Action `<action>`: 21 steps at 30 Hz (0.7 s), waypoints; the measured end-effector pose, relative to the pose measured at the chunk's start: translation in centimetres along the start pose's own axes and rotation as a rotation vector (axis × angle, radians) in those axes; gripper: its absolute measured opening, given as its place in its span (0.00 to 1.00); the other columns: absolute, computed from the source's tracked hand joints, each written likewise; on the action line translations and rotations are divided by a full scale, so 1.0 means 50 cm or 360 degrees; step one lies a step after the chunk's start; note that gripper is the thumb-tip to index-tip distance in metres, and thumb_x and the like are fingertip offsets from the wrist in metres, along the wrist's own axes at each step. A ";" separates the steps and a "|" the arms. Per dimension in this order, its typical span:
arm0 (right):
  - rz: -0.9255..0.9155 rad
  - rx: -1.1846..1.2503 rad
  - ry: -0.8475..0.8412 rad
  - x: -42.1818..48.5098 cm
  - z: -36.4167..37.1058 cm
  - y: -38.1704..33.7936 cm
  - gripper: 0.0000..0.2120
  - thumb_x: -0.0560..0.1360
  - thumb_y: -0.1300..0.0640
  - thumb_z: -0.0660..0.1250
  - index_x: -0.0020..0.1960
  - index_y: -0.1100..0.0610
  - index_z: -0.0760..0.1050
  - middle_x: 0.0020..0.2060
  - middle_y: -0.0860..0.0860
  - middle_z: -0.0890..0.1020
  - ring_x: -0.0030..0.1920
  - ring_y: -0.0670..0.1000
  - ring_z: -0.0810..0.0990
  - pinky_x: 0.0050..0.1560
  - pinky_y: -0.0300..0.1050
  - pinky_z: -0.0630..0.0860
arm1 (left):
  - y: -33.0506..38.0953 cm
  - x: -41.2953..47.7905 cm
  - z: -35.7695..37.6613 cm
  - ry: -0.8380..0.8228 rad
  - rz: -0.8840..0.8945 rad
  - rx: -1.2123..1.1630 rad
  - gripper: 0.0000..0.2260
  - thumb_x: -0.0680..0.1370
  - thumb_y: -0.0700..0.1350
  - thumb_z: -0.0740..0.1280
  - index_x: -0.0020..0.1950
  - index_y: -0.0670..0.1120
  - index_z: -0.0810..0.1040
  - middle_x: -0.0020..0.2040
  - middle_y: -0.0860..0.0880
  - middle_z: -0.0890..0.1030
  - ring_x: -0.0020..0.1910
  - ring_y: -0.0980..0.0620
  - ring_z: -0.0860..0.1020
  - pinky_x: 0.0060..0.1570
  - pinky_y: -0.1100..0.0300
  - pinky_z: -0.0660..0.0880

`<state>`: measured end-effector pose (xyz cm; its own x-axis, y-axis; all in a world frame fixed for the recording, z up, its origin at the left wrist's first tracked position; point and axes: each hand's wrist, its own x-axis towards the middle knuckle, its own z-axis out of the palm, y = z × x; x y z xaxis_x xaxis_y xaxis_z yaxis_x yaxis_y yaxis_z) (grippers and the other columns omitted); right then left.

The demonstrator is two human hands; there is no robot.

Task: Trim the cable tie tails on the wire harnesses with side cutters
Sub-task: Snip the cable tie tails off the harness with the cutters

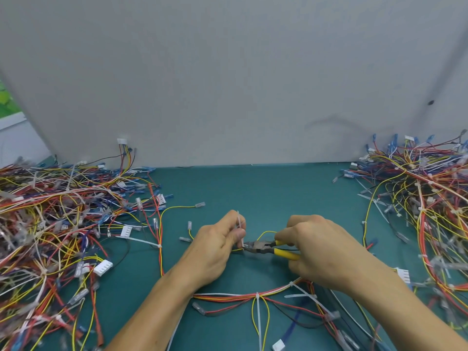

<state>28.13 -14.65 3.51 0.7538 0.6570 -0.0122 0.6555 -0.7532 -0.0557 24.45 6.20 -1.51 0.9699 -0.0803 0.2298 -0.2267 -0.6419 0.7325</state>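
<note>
- Left wire pile (50, 224): cut off by the left edge; nearest strands blurred.
- Right wire pile (430, 211): cut off by the right edge.
- Side cutters (263, 247): handle ends hidden inside right hand (321, 249); jaw contact too small to tell.
- Cable tie tail (238, 222): lower part hidden behind left hand (215, 249).

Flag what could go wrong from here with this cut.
1. The side cutters in the right hand have their tips right beside the left hand, whose fingers pinch the cable tie tail; a fingertip could get nicked.
2. The yellow wire runs by the cutter tips and might be clipped along with the tail.
</note>
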 end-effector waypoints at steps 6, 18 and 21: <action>-0.0041 -0.0020 -0.0014 0.002 -0.001 0.000 0.03 0.70 0.56 0.62 0.41 0.49 0.69 0.43 0.47 0.72 0.44 0.55 0.75 0.40 0.46 0.73 | 0.000 0.000 0.000 -0.0011 0.0008 -0.0014 0.08 0.82 0.43 0.60 0.43 0.52 0.69 0.31 0.60 0.74 0.30 0.58 0.68 0.34 0.67 0.64; -0.0073 -0.0137 0.0013 0.006 0.009 -0.001 0.05 0.70 0.58 0.62 0.40 0.51 0.65 0.40 0.47 0.68 0.42 0.57 0.73 0.37 0.45 0.69 | 0.001 0.000 0.000 -0.0008 0.0011 -0.0028 0.08 0.82 0.42 0.60 0.43 0.50 0.70 0.30 0.60 0.74 0.30 0.59 0.69 0.33 0.69 0.63; -0.0058 -0.0150 0.0001 0.006 0.011 -0.002 0.05 0.70 0.57 0.61 0.40 0.51 0.65 0.40 0.47 0.69 0.43 0.57 0.74 0.37 0.44 0.67 | 0.002 0.000 0.000 -0.0017 -0.0007 -0.0036 0.08 0.82 0.42 0.61 0.43 0.50 0.70 0.31 0.59 0.74 0.30 0.59 0.68 0.33 0.68 0.64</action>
<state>28.26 -14.37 2.96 0.7296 0.6838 -0.0112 0.6836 -0.7288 0.0381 24.42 6.12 -1.45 0.9718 -0.0855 0.2199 -0.2241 -0.6249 0.7479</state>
